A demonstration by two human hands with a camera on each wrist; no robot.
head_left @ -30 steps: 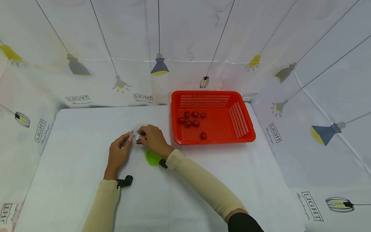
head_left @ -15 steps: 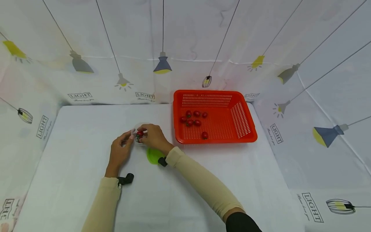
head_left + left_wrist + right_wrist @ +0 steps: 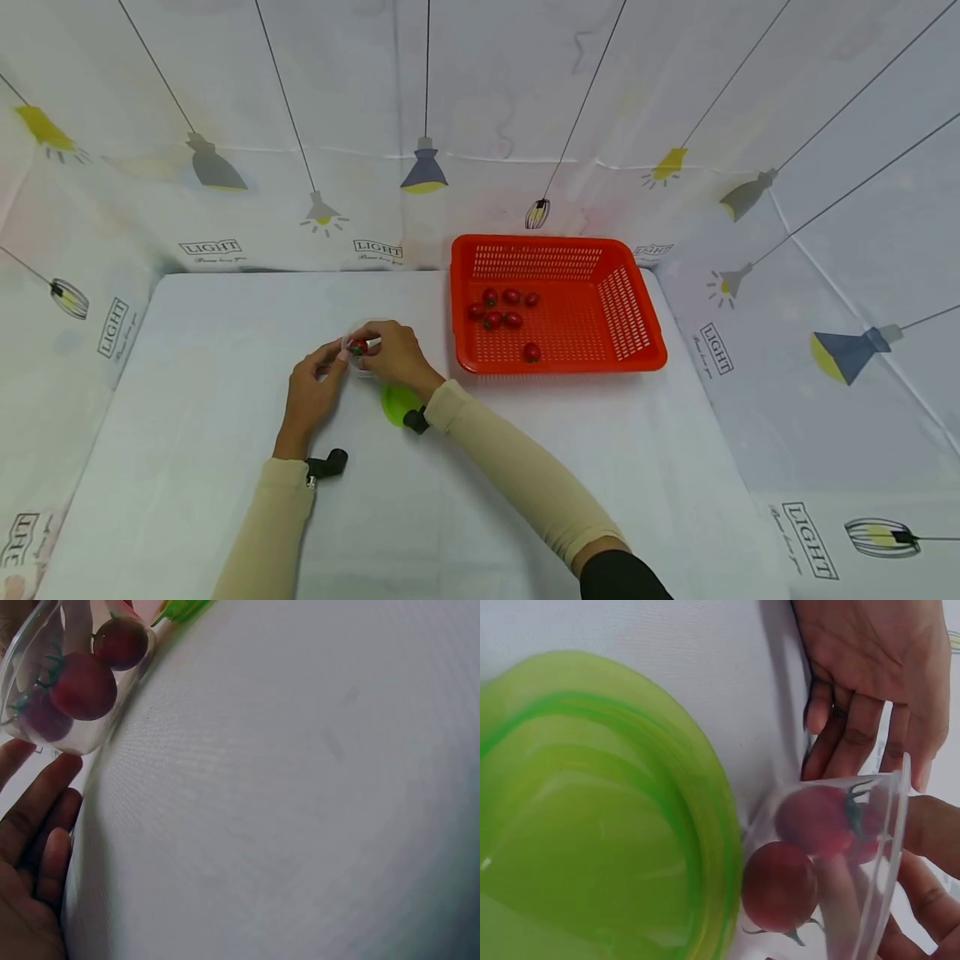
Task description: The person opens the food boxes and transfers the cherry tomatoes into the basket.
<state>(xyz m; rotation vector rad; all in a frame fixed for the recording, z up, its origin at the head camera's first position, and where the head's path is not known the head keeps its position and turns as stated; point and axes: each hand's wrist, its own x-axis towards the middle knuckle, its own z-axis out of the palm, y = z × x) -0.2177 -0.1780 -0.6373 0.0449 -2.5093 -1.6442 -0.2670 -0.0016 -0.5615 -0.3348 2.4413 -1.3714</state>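
Observation:
A small clear plastic container (image 3: 881, 900) with several cherry tomatoes stands on the white table, left of centre in the head view. My left hand (image 3: 311, 400) holds its left side, fingertips against the outer wall in the left wrist view. From the right, my right hand (image 3: 399, 356) reaches over the container, with a cherry tomato (image 3: 357, 347) between thumb and fingers at the opening. Through the clear wall, red tomatoes (image 3: 84, 686) with green stems show in the left wrist view. Beside the container lies a round translucent green lid (image 3: 592, 847), partly under my right wrist.
A red perforated plastic basket (image 3: 558, 367) stands at the back right of the table. Several cherry tomatoes (image 3: 532, 352) lie in it, most toward its left end. A white wall sheet (image 3: 480, 108) printed with lamps rises behind the table.
The cherry tomato at my right fingers has come into view and shifted slightly left over the container. My left hand stays at the container's side. The head view has shifted slightly.

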